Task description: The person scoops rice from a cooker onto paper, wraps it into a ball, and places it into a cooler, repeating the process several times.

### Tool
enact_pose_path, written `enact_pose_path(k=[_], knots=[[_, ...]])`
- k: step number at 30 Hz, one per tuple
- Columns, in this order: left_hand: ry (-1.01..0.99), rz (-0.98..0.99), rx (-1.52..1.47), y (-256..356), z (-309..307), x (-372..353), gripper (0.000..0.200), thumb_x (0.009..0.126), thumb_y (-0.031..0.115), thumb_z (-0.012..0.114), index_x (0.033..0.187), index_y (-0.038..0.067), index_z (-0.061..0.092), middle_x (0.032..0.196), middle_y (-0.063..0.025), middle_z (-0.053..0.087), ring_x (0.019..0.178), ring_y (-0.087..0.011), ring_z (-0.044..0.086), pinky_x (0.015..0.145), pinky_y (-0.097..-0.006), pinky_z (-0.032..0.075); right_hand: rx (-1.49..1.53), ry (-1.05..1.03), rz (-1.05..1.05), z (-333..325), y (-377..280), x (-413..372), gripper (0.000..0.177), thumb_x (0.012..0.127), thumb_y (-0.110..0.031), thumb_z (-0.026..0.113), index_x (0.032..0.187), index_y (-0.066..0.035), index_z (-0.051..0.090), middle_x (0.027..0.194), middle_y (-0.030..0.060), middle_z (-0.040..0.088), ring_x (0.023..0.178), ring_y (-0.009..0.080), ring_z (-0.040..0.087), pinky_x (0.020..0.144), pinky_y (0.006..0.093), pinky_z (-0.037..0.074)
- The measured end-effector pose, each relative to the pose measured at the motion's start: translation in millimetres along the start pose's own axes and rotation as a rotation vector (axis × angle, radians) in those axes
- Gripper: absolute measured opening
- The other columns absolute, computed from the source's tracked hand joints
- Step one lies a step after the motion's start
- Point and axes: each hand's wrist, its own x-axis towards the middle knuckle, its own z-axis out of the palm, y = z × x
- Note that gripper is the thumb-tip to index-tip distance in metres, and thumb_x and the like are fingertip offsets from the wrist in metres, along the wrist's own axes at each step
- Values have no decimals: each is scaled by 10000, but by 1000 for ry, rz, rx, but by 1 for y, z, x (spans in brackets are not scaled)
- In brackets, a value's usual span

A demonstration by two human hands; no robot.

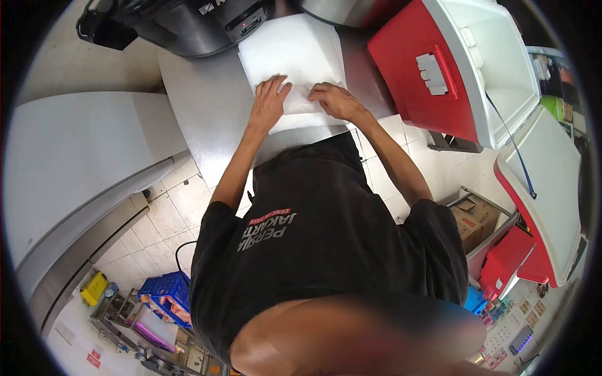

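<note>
A stack of white paper sheets [291, 47] lies on the steel table, its sheets slightly out of line with one another. My left hand [269, 100] rests on the left part of the top sheet, fingers stretched forward and thumb apart. Across from it, my right hand [337, 101] has its fingers bent inward and pressed together at the paper's right side, seemingly pinching the top sheet. Between both hands the paper looks slightly raised or creased. A strip of white paper shows at the near end, close to the table's front edge.
The steel table [204, 119] carries a black appliance [188, 28] at the back left and a round metal vessel [351, 9] behind the paper. To the right stands a red cooler box [411, 69] with its lid [549, 188] hanging open. A white surface [94, 163] borders the left.
</note>
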Motion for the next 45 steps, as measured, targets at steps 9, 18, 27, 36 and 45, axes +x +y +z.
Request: enact_pose_path(k=[9, 18, 27, 36, 45], knots=[[-95, 128, -127, -28, 6, -19, 171, 727, -33, 515, 852, 41, 605, 930, -71, 586, 923, -245, 572, 820, -355, 481, -171, 172, -60, 16, 27, -19, 157, 754, -39, 550, 884, -74, 630, 982, 53, 596, 960, 254, 564, 899, 397, 437], [-128, 156, -211, -43, 22, -34, 205, 745, 15, 568, 938, 26, 635, 1042, -55, 606, 1013, -221, 568, 884, -338, 478, -165, 174, -32, 27, 28, -35, 142, 797, -148, 582, 921, -89, 620, 1012, 43, 590, 997, 241, 543, 920, 394, 405], [-36, 63, -289, -30, 21, -43, 248, 744, -10, 559, 977, 14, 638, 1084, -71, 616, 1074, -251, 546, 946, -370, 423, -195, 186, 62, 43, 27, -34, 194, 849, -253, 614, 984, -117, 643, 1009, 53, 598, 1032, 242, 531, 960, 398, 345], [-137, -196, -307, -27, 28, -10, 359, 677, -33, 640, 1028, 27, 597, 1078, -116, 555, 1055, -292, 512, 913, -418, 423, 179, -33, 517, 12, 22, -1, 399, 750, -234, 706, 1105, -117, 567, 983, 85, 598, 1051, 288, 522, 900, 417, 406], [-574, -115, -53, -31, 14, 51, 329, 568, 89, 797, 811, 18, 588, 939, -128, 603, 976, -310, 553, 804, -413, 445, -69, -232, 210, -13, 24, 42, 366, 660, -253, 751, 928, -52, 603, 954, 127, 589, 959, 343, 557, 827, 448, 436]])
